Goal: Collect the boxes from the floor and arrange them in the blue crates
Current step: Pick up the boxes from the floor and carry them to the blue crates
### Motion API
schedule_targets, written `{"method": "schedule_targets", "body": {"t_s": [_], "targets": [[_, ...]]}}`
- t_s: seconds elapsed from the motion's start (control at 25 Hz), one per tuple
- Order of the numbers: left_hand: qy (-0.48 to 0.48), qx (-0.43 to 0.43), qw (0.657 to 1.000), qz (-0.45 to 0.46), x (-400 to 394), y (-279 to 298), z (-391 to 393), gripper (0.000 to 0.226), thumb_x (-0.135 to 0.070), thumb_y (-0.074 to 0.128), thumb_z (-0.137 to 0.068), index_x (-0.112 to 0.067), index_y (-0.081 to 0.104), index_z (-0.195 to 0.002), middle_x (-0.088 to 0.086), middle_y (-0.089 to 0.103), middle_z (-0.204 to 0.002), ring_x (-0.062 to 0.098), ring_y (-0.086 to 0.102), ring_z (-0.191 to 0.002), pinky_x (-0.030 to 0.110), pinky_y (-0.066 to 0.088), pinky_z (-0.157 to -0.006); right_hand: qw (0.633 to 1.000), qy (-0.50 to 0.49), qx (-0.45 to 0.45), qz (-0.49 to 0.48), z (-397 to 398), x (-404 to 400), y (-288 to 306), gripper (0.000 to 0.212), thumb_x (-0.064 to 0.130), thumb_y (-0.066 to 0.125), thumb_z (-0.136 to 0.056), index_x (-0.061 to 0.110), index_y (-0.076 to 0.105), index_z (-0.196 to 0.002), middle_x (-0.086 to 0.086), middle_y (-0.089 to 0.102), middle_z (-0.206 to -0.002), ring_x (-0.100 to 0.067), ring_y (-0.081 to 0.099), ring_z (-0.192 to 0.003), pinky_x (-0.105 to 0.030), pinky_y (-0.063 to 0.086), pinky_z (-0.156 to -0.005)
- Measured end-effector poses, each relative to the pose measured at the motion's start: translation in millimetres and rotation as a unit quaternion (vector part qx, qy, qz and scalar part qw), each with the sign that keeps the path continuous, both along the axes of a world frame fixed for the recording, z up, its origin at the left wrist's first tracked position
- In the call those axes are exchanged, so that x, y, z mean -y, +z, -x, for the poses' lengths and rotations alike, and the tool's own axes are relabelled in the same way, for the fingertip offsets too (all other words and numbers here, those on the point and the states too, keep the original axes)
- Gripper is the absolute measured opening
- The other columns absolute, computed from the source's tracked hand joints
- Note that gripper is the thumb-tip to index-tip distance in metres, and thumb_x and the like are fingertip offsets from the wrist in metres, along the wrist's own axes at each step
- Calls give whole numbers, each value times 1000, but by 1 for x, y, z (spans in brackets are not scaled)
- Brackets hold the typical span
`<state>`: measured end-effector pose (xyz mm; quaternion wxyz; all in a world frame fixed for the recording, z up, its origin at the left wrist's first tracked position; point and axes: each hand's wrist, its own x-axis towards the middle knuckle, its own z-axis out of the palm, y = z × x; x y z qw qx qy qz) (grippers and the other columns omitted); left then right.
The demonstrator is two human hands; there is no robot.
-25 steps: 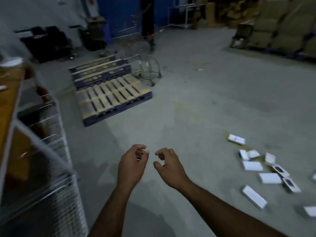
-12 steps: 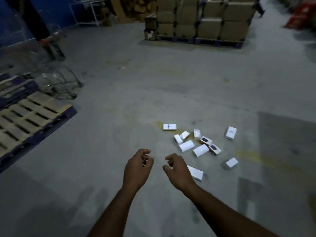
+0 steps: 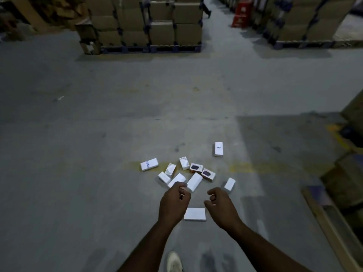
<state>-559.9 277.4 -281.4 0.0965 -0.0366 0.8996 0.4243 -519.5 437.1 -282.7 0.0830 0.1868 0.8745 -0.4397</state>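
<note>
We count eleven small boxes on the floor (image 3: 98, 134): nine crowd around the printed box (image 3: 196, 167), and of all eleven, two show dark pictures on top. One plain white box (image 3: 194, 214) lies nearer us, and one lettered box (image 3: 218, 149) sits apart beyond.

The scene is dim, with a cold grey-blue cast over the concrete floor (image 3: 98, 134). The brightest parts are the small white boxes (image 3: 194, 213), which stand out sharply against the dull floor without glare. A paler band of light runs down the floor to the right of centre, edged by a darker patch beyond it on the right. Soft shadows lie under the stacked cartons (image 3: 149, 24) at the top. The forearms and both hands read as dark shapes with little surface detail. The wide lens bends straight lines at the edges, and the corners fall darker. Fine detail is soft and grainy throughout.
</note>
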Motion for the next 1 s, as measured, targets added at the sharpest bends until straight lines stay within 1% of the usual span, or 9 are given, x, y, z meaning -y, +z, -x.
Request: {"method": "schedule_targets", "body": {"t_s": [0.12,0.32,0.48,0.64,0.72,0.8,0.88,0.96,1.0], "targets": [[-65,27,997,10,-23,-7,48,24,-32,58,-93,-29,65,-116,-8,73,-103,10,69,-90,22,46,-75,999,-52,10,-4,31,-16,-6,27,20,66,-88,18,58,-113,-1,54,-102,-14,58,-90,-31,48,-83],[-115,70,991,-12,-60,-17,102,26,-33,62,-93,-29,62,-119,-13,66,-93,9,68,-92,28,53,-84,993,-109,35,-6,64,-48,-20,26,17,67,-88,16,58,-112,-4,53,-103,-16,57,-86,-25,41,-76],[-133,98,986,-9,-96,-36,141,30,-31,62,-93,-27,60,-122,-14,63,-88,7,67,-88,28,52,-84,990,-131,40,-6,103,-86,-37,29,13,67,-88,12,59,-116,-8,55,-108,-17,57,-92,-28,45,-84],[-119,115,986,12,-150,-66,198,36,-32,62,-92,-28,55,-127,-16,66,-90,8,68,-91,31,54,-87,988,-144,59,-3,165,-143,-73,31,14,66,-89,8,58,-119,-11,57,-113,-22,57,-100,-27,41,-86],[-103,121,987,34,-183,-89,233,38,-32,62,-93,-30,52,-129,-17,65,-95,9,69,-94,29,54,-84,988,-140,66,-2,205,-180,-109,32,19,67,-89,6,60,-118,-11,61,-115,-25,57,-107,-30,41,-92],[-76,137,987,43,-216,-126,263,40,-31,62,-94,-30,49,-132,-18,62,-98,9,68,-94,29,53,-85,988,-118,97,-10,245,-215,-155,33,25,68,-90,3,63,-114,-11,62,-120,-25,56,-110,-29,39,-94],[-47,165,984,39,-246,-174,286,41,-28,63,-94,-28,50,-133,-19,61,-96,7,66,-90,30,54,-86,986,-111,128,-8,279,-244,-206,36,28,69,-89,1,64,-112,-11,63,-118,-27,57,-110,-29,39,-91],[-31,199,979,30,-274,-233,305,40,-28,65,-94,-28,51,-131,-19,63,-91,4,65,-85,31,55,-86,985,-111,130,-3,306,-273,-270,35,26,73,-86,1,64,-109,-12,65,-110,-29,59,-105,-31,40,-86],[-23,219,975,24,-284,-261,312,38,-27,66,-94,-28,52,-129,-18,64,-90,4,66,-84,31,56,-85,985,-101,139,-11,316,-284,-302,35,28,73,-85,1,65,-106,-12,65,-111,-29,59,-106,-31,40,-86]]}}
